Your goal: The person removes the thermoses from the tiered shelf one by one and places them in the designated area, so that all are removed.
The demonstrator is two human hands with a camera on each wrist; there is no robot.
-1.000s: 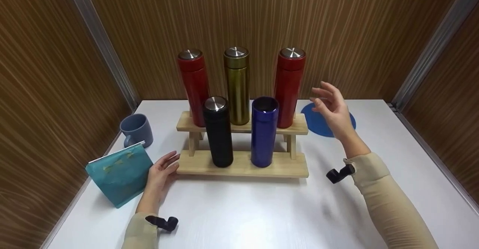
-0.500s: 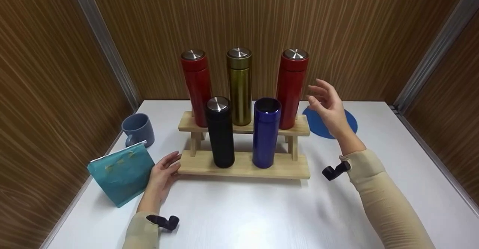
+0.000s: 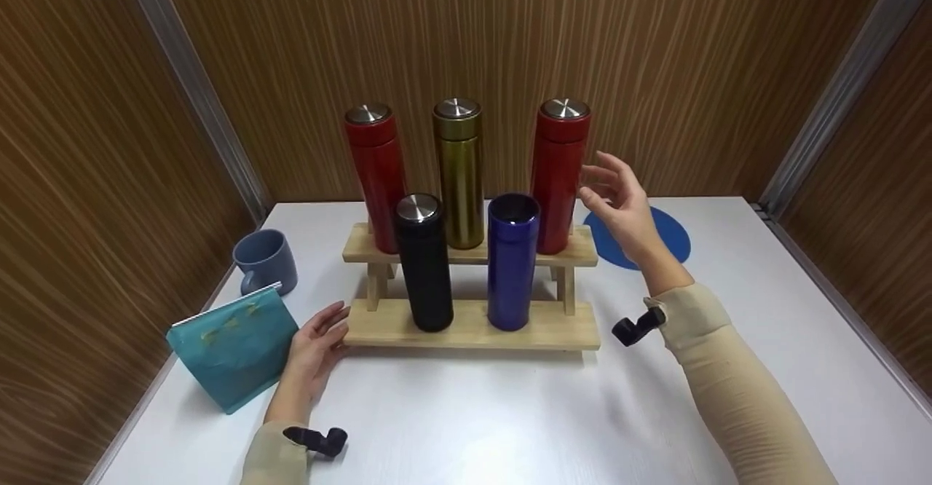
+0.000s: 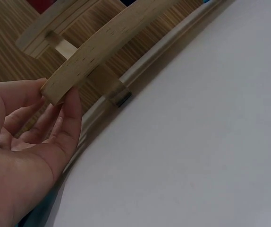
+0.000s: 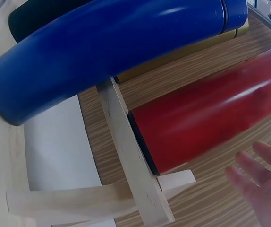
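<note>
A two-step wooden rack (image 3: 473, 325) stands on the white table (image 3: 510, 412). Its upper step bears a red flask (image 3: 375, 175), a gold flask (image 3: 460, 172) and a second red flask (image 3: 559, 175). On the lower step stand a black flask (image 3: 424, 263) and a lidless blue flask (image 3: 512, 263). My left hand (image 3: 317, 343) rests with straight fingers against the lower step's left end (image 4: 60, 90). My right hand (image 3: 619, 204) hovers open in the air just right of the right red flask (image 5: 206, 118), not touching it.
A blue-grey mug (image 3: 266, 259) and a teal pouch (image 3: 233, 347) sit at the left of the table. A blue round mat (image 3: 659, 237) lies behind my right hand. Wood-panelled walls close in on three sides.
My right hand has drifted left toward the right red flask. My left hand stays at the rack's left end.
</note>
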